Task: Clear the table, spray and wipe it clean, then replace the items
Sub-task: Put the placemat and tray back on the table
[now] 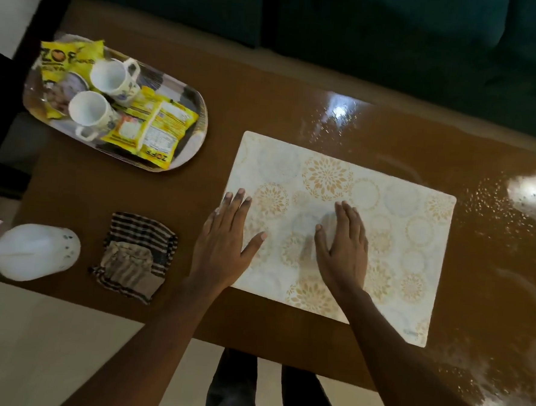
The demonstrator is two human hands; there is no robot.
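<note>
A white placemat [393, 229] with gold flower prints lies flat on the glossy brown table [266, 102]. My left hand [223, 244] rests flat on the mat's left edge, fingers straight. Beside it, near the mat's middle, my right hand [345, 248] presses down with straight fingers. A striped brown cloth [134, 262] lies crumpled left of my left hand. Further left, a white spray bottle [34, 251] with a pink trigger stands at the table's near left corner. An oval tray [188, 147] at the far left holds two white cups [109, 75] and yellow snack packets [153, 130].
Wet droplets and glare cover the table's right part [495, 210]. A dark green sofa [396, 38] runs along the far side. Pale floor [47, 346] and my legs [267, 391] show below the near edge.
</note>
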